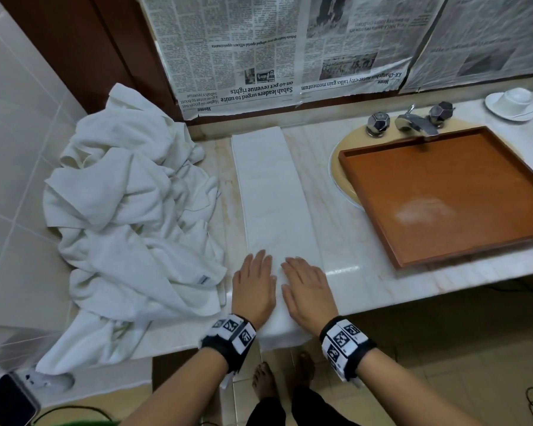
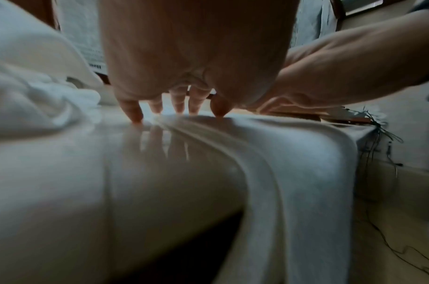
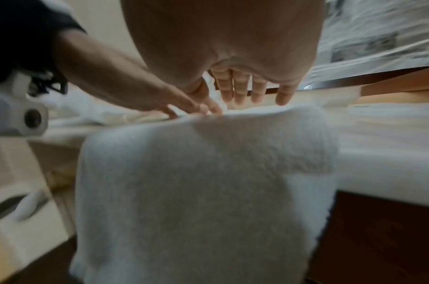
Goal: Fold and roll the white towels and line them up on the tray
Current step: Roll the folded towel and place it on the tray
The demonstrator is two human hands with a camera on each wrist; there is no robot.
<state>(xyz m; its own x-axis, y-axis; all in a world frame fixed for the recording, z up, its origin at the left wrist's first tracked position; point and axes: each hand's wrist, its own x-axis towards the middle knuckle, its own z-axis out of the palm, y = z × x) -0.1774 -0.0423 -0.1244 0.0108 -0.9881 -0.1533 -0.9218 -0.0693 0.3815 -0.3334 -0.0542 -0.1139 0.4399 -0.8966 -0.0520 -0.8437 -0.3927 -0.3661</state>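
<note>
A folded towel [image 1: 274, 198] lies as one long narrow strip on the marble desk [image 1: 345, 186], running from 12 o'clock near the newspaper-covered wall [image 1: 290, 47] down to the near edge at 6 o'clock, where its end drapes over the front of the desk. Both hands rest flat on the near part of the strip, side by side. The left hand [image 1: 254, 289] lies at the strip's left edge with straight, slightly spread fingers [image 2: 133, 113]; the left wrist view shows the outermost fingertip on the bare desk and the others on the cloth, gripping nothing. The right hand [image 1: 308, 290] lies palm down on the strip's right half, its fingers [image 3: 240, 90] straight and close together, holding nothing. A pile of loose white towels [image 1: 130, 216] sits at 9 o'clock, just beside the strip. The wooden tray [image 1: 366, 216] sits at 2 o'clock over the sink [image 1: 336, 167], apart from the strip, below the tap [image 1: 413, 121]. A white cup and saucer [image 1: 513, 103] stands at the far right.
</note>
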